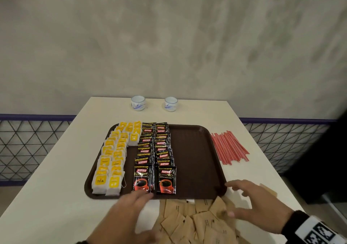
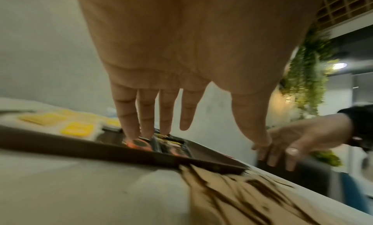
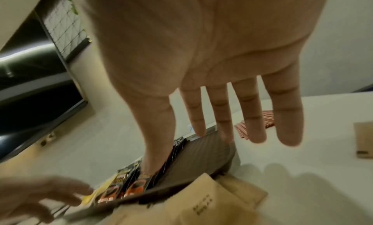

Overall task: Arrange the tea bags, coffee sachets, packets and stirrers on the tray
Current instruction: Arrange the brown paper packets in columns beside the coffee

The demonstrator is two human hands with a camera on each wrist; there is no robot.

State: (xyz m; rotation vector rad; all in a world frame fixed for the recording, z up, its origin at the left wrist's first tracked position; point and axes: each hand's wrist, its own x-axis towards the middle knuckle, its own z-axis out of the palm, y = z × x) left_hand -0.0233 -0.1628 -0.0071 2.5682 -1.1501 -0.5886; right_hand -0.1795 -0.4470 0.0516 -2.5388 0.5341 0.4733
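A brown tray (image 1: 197, 161) lies on the white table. Its left side holds rows of yellow tea bags (image 1: 110, 161), with two rows of black coffee sachets (image 1: 155, 155) beside them. Brown paper packets (image 1: 195, 223) lie scattered in front of the tray's near edge. Red stirrers (image 1: 230, 147) lie in a pile right of the tray. My left hand (image 1: 129, 211) hovers open over the tray's near edge, fingers (image 2: 147, 116) straight and holding nothing. Above the packets near the tray's right corner, my right hand (image 1: 249, 198) is spread open and holds nothing.
Two small white cups (image 1: 138, 103) (image 1: 170, 104) stand at the table's far edge against the wall. A lone brown packet (image 3: 364, 140) lies apart on the table to the right. The tray's right half (image 1: 195, 150) holds nothing.
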